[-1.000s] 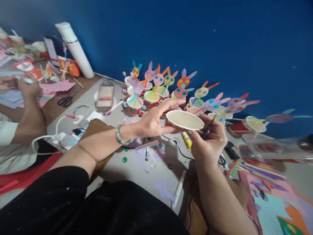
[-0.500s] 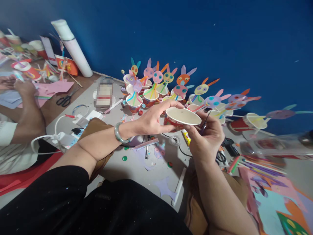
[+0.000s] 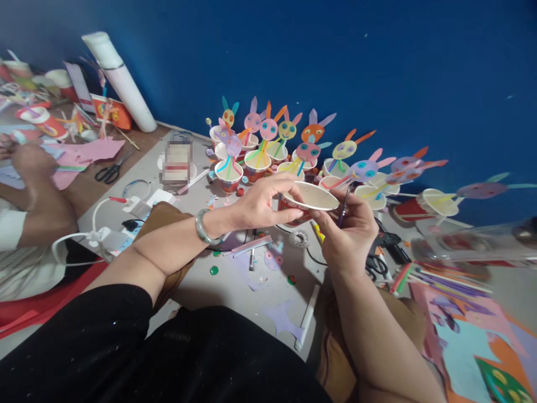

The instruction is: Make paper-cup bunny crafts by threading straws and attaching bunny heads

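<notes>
A red-printed paper cup (image 3: 316, 197) is held between both hands, tilted so its pale inside faces up toward me. My left hand (image 3: 264, 204) grips its left side, fingers bent over the rim and thumb underneath against the wall. At the other side, my right hand (image 3: 354, 238) steadies the cup with its thumb at the near rim. A thin dark pointed tool (image 3: 344, 208) sticks up between the right hand's fingers; its exact kind is unclear. Just behind stand several paper cups (image 3: 229, 170) with colored rabbit heads (image 3: 268, 129) on straws.
A power strip with plugs (image 3: 111, 238) lies at left, near scissors (image 3: 111, 170) and another person's arm (image 3: 33, 196). Tape (image 3: 299, 239), a white stick (image 3: 308, 316) and paper scraps lie below my hands. Straws (image 3: 453, 285) and colored paper (image 3: 461, 347) are at right.
The cup has shifted slightly left and turned, showing a narrower opening. My left fingers have moved over its rim into the inside. The right hand and tool have followed left.
</notes>
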The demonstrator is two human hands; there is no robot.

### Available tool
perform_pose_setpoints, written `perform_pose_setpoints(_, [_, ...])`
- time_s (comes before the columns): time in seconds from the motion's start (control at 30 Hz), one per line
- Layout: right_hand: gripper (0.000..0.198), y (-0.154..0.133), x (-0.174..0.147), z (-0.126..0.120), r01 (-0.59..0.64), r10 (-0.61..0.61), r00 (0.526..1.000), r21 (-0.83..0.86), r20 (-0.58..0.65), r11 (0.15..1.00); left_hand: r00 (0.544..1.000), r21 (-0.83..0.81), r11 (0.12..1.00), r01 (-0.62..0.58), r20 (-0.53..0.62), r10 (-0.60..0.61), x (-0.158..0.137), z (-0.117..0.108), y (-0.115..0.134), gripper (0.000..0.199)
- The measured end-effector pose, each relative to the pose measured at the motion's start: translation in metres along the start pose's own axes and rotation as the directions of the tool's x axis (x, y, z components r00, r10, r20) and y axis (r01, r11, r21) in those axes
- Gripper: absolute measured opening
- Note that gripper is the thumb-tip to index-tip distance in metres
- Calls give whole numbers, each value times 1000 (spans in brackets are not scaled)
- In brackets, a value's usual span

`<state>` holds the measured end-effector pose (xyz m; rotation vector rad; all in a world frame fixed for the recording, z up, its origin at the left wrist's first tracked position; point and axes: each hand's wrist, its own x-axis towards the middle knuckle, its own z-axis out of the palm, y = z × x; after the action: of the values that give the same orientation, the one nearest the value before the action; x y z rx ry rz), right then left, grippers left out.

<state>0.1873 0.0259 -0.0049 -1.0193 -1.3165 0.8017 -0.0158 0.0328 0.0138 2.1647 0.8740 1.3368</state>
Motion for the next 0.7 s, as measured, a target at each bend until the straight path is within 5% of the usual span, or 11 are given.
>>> perform_pose_setpoints(0.7, [60,4,-1,1,0,0,999,-2,37,1000,999,22,998,52,10,-52,-3,1,4,8])
